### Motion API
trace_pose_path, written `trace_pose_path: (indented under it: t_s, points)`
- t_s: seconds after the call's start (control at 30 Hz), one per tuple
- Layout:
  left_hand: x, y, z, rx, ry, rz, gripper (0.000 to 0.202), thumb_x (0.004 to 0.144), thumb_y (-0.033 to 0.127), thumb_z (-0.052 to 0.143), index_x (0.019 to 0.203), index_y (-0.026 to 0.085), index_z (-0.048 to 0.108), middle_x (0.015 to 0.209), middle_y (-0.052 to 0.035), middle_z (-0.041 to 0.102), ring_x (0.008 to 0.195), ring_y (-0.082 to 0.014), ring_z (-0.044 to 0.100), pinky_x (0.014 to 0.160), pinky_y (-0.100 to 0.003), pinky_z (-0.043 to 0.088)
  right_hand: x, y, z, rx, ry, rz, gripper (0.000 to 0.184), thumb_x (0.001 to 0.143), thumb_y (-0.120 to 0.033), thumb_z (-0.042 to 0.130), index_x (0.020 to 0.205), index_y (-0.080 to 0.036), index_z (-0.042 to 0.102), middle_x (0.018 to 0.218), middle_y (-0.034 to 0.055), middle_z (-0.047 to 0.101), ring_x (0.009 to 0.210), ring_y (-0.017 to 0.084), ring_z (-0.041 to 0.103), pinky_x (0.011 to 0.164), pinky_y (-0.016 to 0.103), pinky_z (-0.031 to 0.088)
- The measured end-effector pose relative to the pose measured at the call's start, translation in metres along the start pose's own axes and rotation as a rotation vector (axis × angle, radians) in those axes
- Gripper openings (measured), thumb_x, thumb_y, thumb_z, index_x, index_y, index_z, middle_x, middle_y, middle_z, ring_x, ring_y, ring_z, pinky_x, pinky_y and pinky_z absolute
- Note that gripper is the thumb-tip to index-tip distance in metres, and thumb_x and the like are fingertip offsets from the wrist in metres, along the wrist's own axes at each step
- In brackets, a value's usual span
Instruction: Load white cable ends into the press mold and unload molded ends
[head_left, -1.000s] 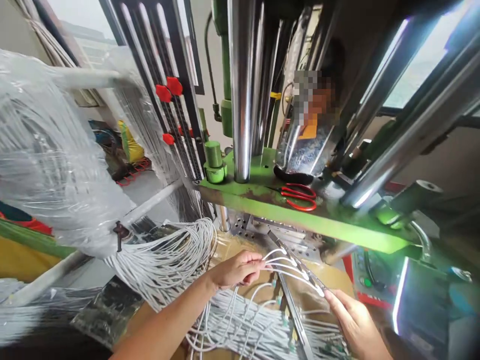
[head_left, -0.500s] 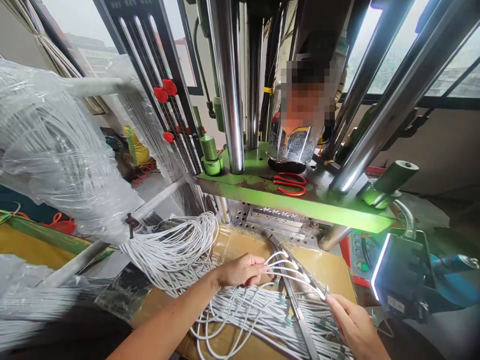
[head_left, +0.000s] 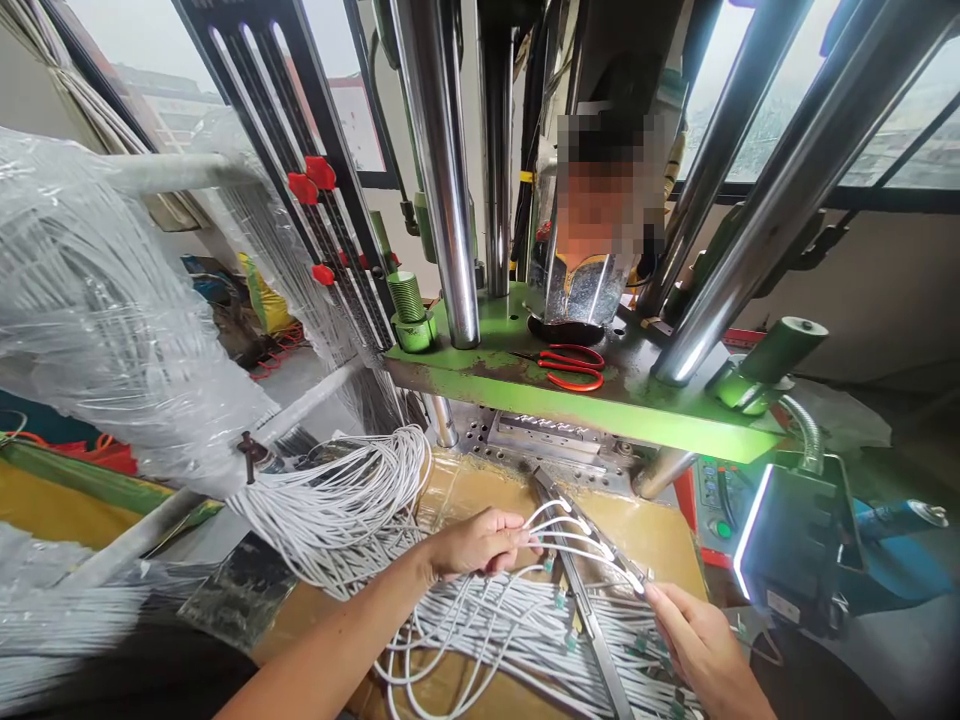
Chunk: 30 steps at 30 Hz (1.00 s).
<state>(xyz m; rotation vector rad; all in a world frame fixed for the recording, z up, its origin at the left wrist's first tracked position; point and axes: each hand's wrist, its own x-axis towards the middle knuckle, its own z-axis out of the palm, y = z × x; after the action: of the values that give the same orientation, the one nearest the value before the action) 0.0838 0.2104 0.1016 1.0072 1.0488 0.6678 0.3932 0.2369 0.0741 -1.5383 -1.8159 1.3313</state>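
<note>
White cables point(head_left: 561, 519) are gripped by the left hand point(head_left: 484, 540), keeping them bunched; the metal strip point(head_left: 595, 531) is pinched, apparently at its end, by the right hand point(head_left: 697, 630).

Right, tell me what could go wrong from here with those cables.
The white cables bow between the left hand and the metal strip in the right hand, so a tug might pull one loose. The cable heap below could snag them. The red-handled tool lies on the green plate near its front edge; a knock might drop it.
</note>
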Motion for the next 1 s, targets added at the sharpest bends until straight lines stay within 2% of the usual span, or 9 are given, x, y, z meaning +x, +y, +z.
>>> trace_pose_path:
  t_s: [0.23, 0.33, 0.47, 0.53, 0.6, 0.67, 0.77, 0.9, 1.0]
  points:
    - [0.003, 0.001, -0.004, 0.033, -0.016, -0.029, 0.051, 0.087, 0.058, 0.057, 0.104, 0.010, 0.065, 0.054, 0.0049, 0.047, 0.043, -0.0055, 0.029, 0.041, -0.022, 0.018, -0.007, -0.015, -0.002, -0.107, 0.033, -0.031, 0.050, 0.088, -0.063, 0.037, 0.063, -0.023, 0.053, 0.063, 0.0006, 0.055, 0.062, 0.017, 0.050, 0.057, 0.027, 0.040]
    - [-0.005, 0.008, 0.005, 0.012, -0.011, 0.001, 0.052, 0.086, 0.058, 0.059, 0.108, 0.011, 0.064, 0.060, 0.0041, 0.047, 0.047, -0.0060, 0.032, 0.043, -0.021, 0.020, -0.010, -0.012, 0.000, -0.176, 0.047, -0.027, 0.050, 0.089, -0.064, 0.036, 0.069, -0.024, 0.059, 0.070, 0.0010, 0.062, 0.069, 0.019, 0.056, 0.064, 0.027, 0.043]
    - [-0.037, 0.010, 0.029, 0.058, -0.269, 0.027, 0.045, 0.091, 0.053, 0.055, 0.102, 0.012, 0.072, 0.053, 0.0053, 0.036, 0.047, -0.0067, 0.026, 0.044, -0.023, 0.017, -0.012, 0.005, 0.006, -0.385, 0.152, -0.026, 0.049, 0.091, -0.065, 0.034, 0.092, -0.027, 0.063, 0.081, 0.0007, 0.069, 0.075, 0.022, 0.063, 0.070, 0.030, 0.045]
    - [-0.053, 0.002, 0.033, -0.018, -0.307, -0.001, 0.042, 0.091, 0.051, 0.057, 0.094, 0.012, 0.073, 0.049, 0.0049, 0.036, 0.044, -0.0065, 0.026, 0.042, -0.023, 0.015, -0.011, 0.015, 0.007, -0.457, 0.170, -0.059, 0.049, 0.092, -0.065, 0.033, 0.096, -0.027, 0.063, 0.086, 0.0020, 0.072, 0.081, 0.024, 0.066, 0.071, 0.031, 0.046]
    - [-0.065, -0.010, 0.027, -0.271, -0.136, 0.037, 0.037, 0.089, 0.048, 0.061, 0.087, 0.012, 0.071, 0.047, 0.0064, 0.033, 0.042, -0.0057, 0.025, 0.040, -0.022, 0.014, -0.008, 0.025, 0.005, -0.532, 0.166, -0.074, 0.047, 0.093, -0.064, 0.032, 0.097, -0.028, 0.063, 0.089, 0.0015, 0.073, 0.084, 0.023, 0.068, 0.069, 0.030, 0.049]
    - [-0.072, -0.018, 0.010, -0.607, 0.128, 0.167, 0.029, 0.086, 0.043, 0.066, 0.087, 0.014, 0.067, 0.049, 0.0092, 0.027, 0.040, -0.0046, 0.020, 0.039, -0.019, 0.015, -0.001, 0.033, 0.004, -0.653, 0.191, -0.142, 0.046, 0.093, -0.063, 0.033, 0.097, -0.030, 0.065, 0.089, 0.0014, 0.073, 0.083, 0.023, 0.069, 0.065, 0.030, 0.051]
    - [-0.076, -0.010, -0.024, -0.951, 0.485, 0.399, 0.016, 0.087, 0.029, 0.067, 0.090, 0.015, 0.060, 0.053, 0.0103, 0.026, 0.041, -0.0038, 0.023, 0.038, -0.016, 0.020, 0.008, 0.041, 0.002, -0.810, 0.266, -0.323, 0.055, 0.095, -0.060, 0.025, 0.093, -0.025, 0.068, 0.086, 0.0077, 0.069, 0.086, 0.027, 0.065, 0.073, 0.037, 0.052]
    - [-0.069, 0.035, -0.083, -0.889, 0.953, 0.578, 0.012, 0.093, 0.017, 0.050, 0.084, 0.013, 0.056, 0.053, 0.0095, 0.027, 0.038, -0.0053, 0.027, 0.036, -0.017, 0.022, 0.005, 0.036, 0.006, -0.935, 0.311, -0.418, 0.054, 0.096, -0.054, 0.028, 0.103, -0.018, 0.068, 0.086, 0.0116, 0.066, 0.083, 0.030, 0.063, 0.077, 0.044, 0.051]
    - [-0.054, 0.068, -0.128, -0.792, 1.126, 0.645, 0.015, 0.096, 0.018, 0.045, 0.085, 0.015, 0.055, 0.054, 0.0084, 0.032, 0.039, -0.0057, 0.034, 0.039, -0.016, 0.028, -0.008, 0.023, 0.018, -0.882, 0.082, -0.336, 0.040, 0.093, -0.054, 0.041, 0.104, -0.026, 0.067, 0.088, 0.0054, 0.070, 0.079, 0.024, 0.069, 0.064, 0.033, 0.053]
